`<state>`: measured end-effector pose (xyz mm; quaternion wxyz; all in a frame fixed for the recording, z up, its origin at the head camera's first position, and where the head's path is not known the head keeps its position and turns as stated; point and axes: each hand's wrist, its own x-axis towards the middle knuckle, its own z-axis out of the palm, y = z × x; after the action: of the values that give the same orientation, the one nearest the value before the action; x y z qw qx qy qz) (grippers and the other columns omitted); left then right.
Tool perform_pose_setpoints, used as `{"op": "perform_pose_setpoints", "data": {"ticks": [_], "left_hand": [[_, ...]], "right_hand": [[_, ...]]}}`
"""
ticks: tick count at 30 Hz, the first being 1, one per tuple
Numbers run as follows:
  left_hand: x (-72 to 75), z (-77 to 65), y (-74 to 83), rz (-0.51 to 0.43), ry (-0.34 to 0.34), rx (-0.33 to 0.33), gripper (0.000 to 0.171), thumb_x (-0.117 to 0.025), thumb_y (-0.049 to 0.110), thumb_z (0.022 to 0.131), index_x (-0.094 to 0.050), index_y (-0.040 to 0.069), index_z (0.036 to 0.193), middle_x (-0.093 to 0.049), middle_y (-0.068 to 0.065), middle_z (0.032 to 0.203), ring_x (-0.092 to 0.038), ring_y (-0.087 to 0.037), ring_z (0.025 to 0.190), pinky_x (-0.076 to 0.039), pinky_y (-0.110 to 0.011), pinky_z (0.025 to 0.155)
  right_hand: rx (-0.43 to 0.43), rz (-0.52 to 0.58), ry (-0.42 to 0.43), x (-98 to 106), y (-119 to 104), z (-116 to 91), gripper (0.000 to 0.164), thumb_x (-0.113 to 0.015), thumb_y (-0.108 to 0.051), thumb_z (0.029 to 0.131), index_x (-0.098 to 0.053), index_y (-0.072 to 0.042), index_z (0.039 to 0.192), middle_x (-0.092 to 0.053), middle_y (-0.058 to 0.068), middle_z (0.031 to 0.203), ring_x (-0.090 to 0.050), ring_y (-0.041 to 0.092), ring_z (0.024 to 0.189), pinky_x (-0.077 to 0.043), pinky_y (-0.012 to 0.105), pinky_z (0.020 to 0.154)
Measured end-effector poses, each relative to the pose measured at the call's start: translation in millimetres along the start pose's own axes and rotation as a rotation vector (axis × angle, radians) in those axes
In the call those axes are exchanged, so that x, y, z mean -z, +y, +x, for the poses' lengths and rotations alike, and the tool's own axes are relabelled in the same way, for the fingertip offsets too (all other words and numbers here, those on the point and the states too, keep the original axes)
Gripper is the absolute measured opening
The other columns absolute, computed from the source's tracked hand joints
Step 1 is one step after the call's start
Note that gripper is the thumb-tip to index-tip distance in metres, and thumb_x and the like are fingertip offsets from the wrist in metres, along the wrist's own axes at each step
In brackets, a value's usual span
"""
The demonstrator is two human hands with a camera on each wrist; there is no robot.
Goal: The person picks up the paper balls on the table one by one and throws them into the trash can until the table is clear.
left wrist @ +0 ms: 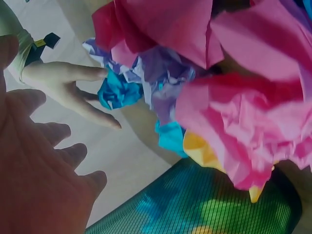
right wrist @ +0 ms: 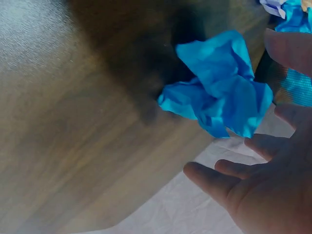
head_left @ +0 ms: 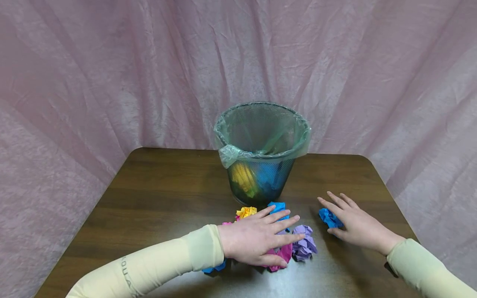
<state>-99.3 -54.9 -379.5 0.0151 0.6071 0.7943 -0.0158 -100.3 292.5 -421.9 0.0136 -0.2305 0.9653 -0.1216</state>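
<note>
My left hand (head_left: 261, 238) spreads its fingers flat above a cluster of crumpled paper balls and hides part of them. Around it show a purple paper ball (head_left: 304, 244), a pink paper ball (head_left: 285, 253), a yellow one (head_left: 246, 212) and a blue one (head_left: 277, 206). To the right, my right hand (head_left: 359, 225) has its fingers loosely spread beside a separate blue paper ball (head_left: 328, 217), which lies between thumb and fingers without being gripped. In the right wrist view this crumpled blue ball (right wrist: 222, 87) sits apart from the palm.
Behind the paper balls stands a mesh wastebasket (head_left: 261, 182) lined with a translucent green bag, with yellow and blue paper inside. Another blue piece (head_left: 215, 268) shows under the left forearm. The brown wooden table (head_left: 167, 178) ends at a pink curtain (head_left: 179, 74).
</note>
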Motion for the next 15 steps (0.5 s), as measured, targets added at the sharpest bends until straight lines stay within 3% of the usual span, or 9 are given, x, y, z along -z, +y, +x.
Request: {"op": "perform_pose_setpoints", "data": {"ticks": [6,15], "left_hand": [[-6.3,3.2,4.6,-0.042,-0.021,-0.004,0.073,-0.031,0.067,0.103,-0.015,0.032,0.165,-0.004,0.0,0.172,0.003,-0.022,0.157,-0.004,-0.045,0.124],[-15.5,6.3,9.6,-0.074,-0.045,0.003,0.073,-0.03,0.068,0.102,-0.015,0.034,0.165,-0.003,0.001,0.172,0.005,-0.021,0.156,-0.004,-0.045,0.124]], "right_hand": [[0.009,-0.008,-0.043,-11,3,-1,0.087,-0.083,-0.021,0.087,-0.036,-0.02,0.161,-0.026,0.025,0.164,-0.026,0.062,0.141,-0.042,0.073,0.096],[0.098,-0.054,-0.023,-21,6,-1,0.081,-0.085,-0.015,0.085,-0.045,-0.015,0.156,-0.036,0.023,0.16,-0.045,0.052,0.135,-0.049,0.063,0.096]]}}
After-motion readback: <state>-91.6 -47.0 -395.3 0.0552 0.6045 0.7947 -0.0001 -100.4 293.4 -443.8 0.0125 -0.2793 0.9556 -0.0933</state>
